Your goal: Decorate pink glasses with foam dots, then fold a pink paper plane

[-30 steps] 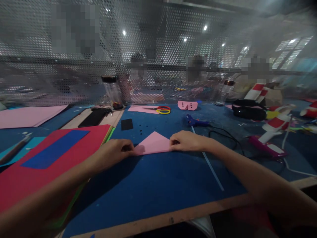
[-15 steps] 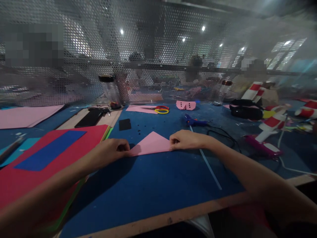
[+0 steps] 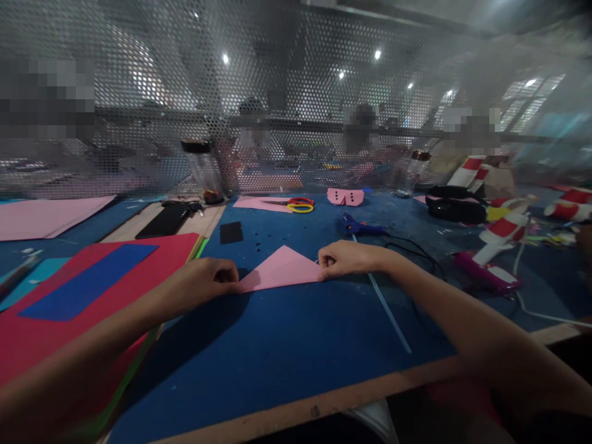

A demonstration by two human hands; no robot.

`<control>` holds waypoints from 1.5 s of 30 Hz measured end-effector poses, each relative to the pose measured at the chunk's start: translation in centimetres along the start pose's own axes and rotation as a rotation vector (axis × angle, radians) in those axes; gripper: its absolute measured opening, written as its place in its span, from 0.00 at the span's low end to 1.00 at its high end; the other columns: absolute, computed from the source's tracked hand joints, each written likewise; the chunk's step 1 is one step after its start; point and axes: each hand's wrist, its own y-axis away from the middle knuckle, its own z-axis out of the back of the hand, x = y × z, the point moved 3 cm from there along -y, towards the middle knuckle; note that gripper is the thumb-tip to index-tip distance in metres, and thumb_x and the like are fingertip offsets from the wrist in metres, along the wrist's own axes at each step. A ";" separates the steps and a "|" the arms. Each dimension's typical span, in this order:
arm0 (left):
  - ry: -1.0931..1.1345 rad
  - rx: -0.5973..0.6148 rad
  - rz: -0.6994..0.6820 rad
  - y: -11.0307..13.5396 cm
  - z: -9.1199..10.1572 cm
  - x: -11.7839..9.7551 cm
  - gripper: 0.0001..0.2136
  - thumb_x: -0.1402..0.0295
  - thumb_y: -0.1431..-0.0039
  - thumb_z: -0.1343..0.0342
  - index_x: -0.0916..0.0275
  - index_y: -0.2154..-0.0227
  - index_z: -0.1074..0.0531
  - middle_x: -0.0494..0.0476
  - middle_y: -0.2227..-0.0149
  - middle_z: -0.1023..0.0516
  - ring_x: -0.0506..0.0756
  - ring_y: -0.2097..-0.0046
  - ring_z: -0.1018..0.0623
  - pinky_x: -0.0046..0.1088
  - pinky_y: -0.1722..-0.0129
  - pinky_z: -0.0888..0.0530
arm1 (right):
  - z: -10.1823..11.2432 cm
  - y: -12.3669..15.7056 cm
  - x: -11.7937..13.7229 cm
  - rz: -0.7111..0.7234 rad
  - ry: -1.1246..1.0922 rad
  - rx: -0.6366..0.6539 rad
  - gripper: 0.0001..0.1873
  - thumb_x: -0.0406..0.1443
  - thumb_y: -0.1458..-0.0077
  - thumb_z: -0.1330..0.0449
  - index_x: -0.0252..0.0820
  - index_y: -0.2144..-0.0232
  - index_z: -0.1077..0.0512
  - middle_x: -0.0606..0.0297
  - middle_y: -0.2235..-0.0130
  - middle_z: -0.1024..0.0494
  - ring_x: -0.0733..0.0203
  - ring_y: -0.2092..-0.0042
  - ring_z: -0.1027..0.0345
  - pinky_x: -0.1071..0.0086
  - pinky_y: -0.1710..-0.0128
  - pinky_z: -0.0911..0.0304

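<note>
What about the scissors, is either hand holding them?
No, the scissors lie farther back, while the left hand and right hand hold corners of the pink triangle.

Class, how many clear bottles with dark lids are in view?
2. One clear, dark-lidded bottle is left of the scissors with red and yellow handles; a second bottle is beyond and right of the blue plastic glue gun. Others may be hidden.
</note>
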 end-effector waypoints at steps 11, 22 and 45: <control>0.053 0.037 -0.013 -0.5 -0.3 1.4 0.15 0.51 0.45 0.40 0.60 0.70 0.23 0.53 0.71 0.21 0.55 0.68 0.24 0.27 0.70 0.34 | 0.3 0.2 -0.3 -0.022 -0.011 0.081 0.16 0.47 0.45 0.36 0.40 0.71 0.27 0.69 0.72 0.27 0.65 0.71 0.37 0.72 0.73 0.51; 0.077 0.049 0.012 -0.5 0.0 1.5 0.17 0.49 0.47 0.39 0.60 0.70 0.23 0.53 0.71 0.20 0.56 0.68 0.24 0.28 0.71 0.34 | 0.4 0.1 -0.7 -0.053 -0.068 0.130 0.19 0.50 0.47 0.36 0.39 0.73 0.29 0.69 0.74 0.29 0.65 0.72 0.39 0.71 0.73 0.50; 0.043 0.066 0.006 -0.4 0.4 1.9 0.15 0.52 0.47 0.39 0.59 0.71 0.24 0.51 0.73 0.23 0.55 0.69 0.26 0.26 0.73 0.35 | 0.3 0.4 -1.4 -0.013 -0.263 0.195 0.17 0.47 0.48 0.35 0.39 0.72 0.30 0.71 0.78 0.29 0.66 0.74 0.38 0.72 0.73 0.47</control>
